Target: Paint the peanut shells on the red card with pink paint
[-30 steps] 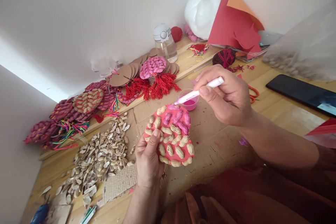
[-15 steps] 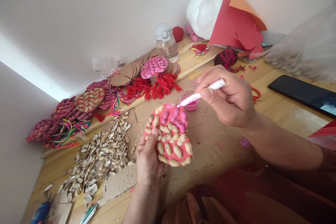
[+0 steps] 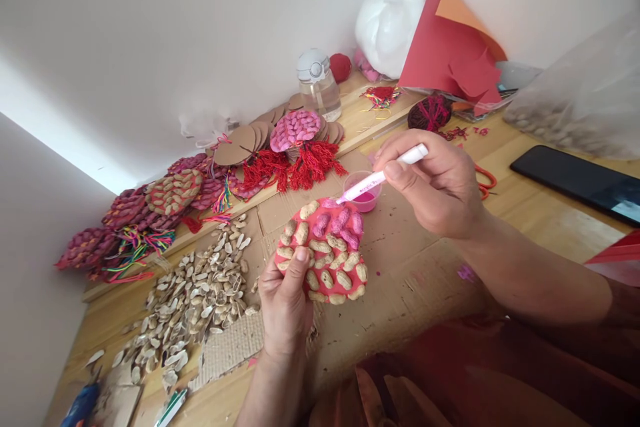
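Held up in my left hand (image 3: 287, 297) is a red disc (image 3: 331, 285) covered with rows of peanut shells, my thumb pressed on its face. Shells at its upper right are coloured pink; the others keep their tan colour. My right hand (image 3: 433, 180) pinches a white paint marker (image 3: 385, 173), its pink tip at a shell by the disc's top edge. Just behind the marker stands a small clear cup (image 3: 367, 199) with pink liquid. A cardboard sheet (image 3: 410, 280) lies beneath both hands.
Loose peanut shells (image 3: 200, 293) are heaped at left. Finished-looking pink shell discs (image 3: 210, 187) with tassels and cardboard circles (image 3: 237, 145) line the back, near a water bottle (image 3: 319, 87). Orange-handled scissors (image 3: 485, 181) and a phone (image 3: 580, 180) lie at right; a glue gun (image 3: 83, 405) lies lower left.
The disc has tilted and shifted slightly in my left hand. The marker tip stays near its top edge, now at a shell a little further left on the disc.
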